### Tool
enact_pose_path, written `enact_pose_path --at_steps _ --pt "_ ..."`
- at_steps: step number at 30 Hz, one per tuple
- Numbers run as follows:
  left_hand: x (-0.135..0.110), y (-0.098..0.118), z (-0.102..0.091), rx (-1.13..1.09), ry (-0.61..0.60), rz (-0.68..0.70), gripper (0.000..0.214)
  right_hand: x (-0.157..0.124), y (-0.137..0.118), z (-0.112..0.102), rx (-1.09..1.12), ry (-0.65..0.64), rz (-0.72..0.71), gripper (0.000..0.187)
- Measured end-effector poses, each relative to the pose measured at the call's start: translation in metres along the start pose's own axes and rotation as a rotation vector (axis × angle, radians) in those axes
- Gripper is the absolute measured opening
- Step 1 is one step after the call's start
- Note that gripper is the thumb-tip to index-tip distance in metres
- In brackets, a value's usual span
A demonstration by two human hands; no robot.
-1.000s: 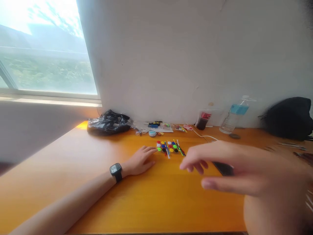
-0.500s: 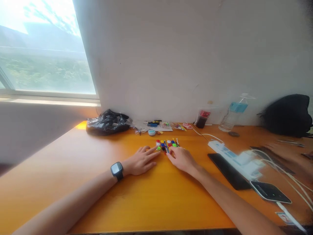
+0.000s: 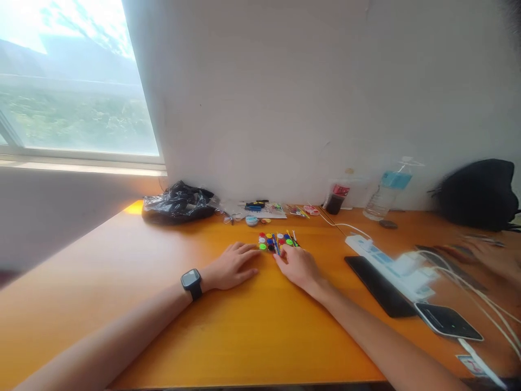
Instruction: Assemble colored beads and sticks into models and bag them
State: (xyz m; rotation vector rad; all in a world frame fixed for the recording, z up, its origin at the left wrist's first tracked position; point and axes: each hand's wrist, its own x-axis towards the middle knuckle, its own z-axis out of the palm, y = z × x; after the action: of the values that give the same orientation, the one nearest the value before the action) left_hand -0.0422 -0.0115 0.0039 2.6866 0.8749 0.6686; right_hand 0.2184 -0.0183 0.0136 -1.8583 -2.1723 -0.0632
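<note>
Small round coloured caps [image 3: 262, 240], red, white, green, yellow, blue and black, sit in tight rows on the table; they look like a set of paint pots. Thin sticks, one of them blue [image 3: 275, 243], lie across them. My left hand [image 3: 232, 266], wearing a watch, rests palm down with fingers spread, its fingertips just left of the green cap. At the lower side of the set, my right hand [image 3: 299, 266] has its fingers curled in a pinch at the near end of the blue stick. It covers some of the right-hand caps.
A black plastic bag [image 3: 179, 203], a small round tin [image 3: 251, 220] and small tools on paper line the wall. Rightward are a water bottle [image 3: 386, 195], a power strip [image 3: 386, 263] with cables, a black tablet-like slab [image 3: 378, 285], a phone [image 3: 448, 320] and another person's hand [image 3: 492, 258].
My left hand has drawn slightly left, away from the caps. My right hand stays at the blue stick. Another person's hand has appeared at the far right.
</note>
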Motion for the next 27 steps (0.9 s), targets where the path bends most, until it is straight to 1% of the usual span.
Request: enact_pose_path --at_steps 8,13,20,23,25,26,27 --pt "0.001 0.000 0.000 0.022 -0.004 0.005 0.051 0.003 0.000 0.003 -0.017 0.020 0.017 0.027" --pt "0.001 -0.001 0.000 0.036 0.002 0.009 0.050 0.005 -0.002 0.007 -0.038 0.023 0.008 0.024" --pt "0.000 -0.001 0.001 0.053 0.003 0.003 0.049 0.008 -0.002 0.011 -0.001 0.097 0.013 0.023" --pt "0.000 -0.005 0.005 0.024 0.046 -0.017 0.054 0.006 -0.001 0.005 0.047 0.183 0.018 0.021" --pt "-0.001 -0.008 0.008 -0.018 0.113 -0.037 0.061 0.003 0.001 0.001 0.137 0.226 -0.023 0.020" --pt "-0.002 -0.009 0.008 -0.043 0.160 -0.054 0.063 0.002 0.001 -0.001 0.210 0.214 -0.074 0.021" --pt "-0.002 -0.010 0.007 -0.067 0.218 -0.078 0.063 -0.001 0.002 -0.003 0.299 0.169 -0.145 0.022"
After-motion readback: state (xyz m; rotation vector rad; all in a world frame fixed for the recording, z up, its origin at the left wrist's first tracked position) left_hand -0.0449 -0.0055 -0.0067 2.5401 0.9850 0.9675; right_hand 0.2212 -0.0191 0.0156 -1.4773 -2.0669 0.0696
